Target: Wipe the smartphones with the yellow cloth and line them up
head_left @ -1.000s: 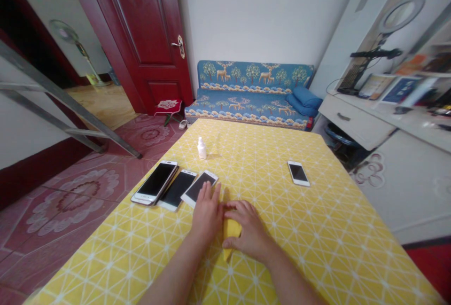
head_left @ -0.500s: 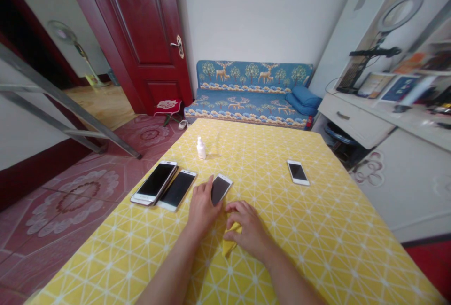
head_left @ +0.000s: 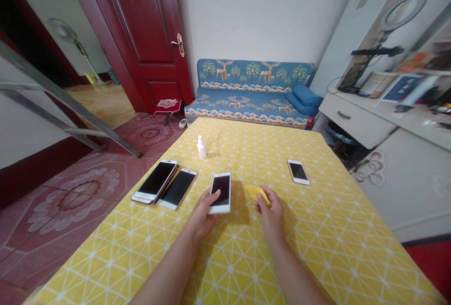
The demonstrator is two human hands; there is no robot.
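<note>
My left hand (head_left: 203, 212) grips a white smartphone (head_left: 221, 192) by its lower left side, thumb on the dark screen and fingers beneath. The phone is lifted off the table, screen up. My right hand (head_left: 270, 207) pinches a small yellow cloth (head_left: 256, 192) between thumb and fingers, to the right of the phone and apart from it. Left of my left hand lies a second white phone (head_left: 178, 189), screen up. A larger white phone (head_left: 156, 182) in a dark case lies beside it, at the table's left edge.
A white spray bottle (head_left: 201, 147) stands behind the phones. Another small white phone (head_left: 298, 172) lies to the right. The table has a yellow patterned cloth (head_left: 317, 248). Beyond it are a blue sofa (head_left: 246, 103), a red door (head_left: 148, 27) and a white cabinet (head_left: 398, 178).
My left hand has picked up the phone from the table and turned it more upright in view. My right hand has lifted the yellow cloth and moved right and forward.
</note>
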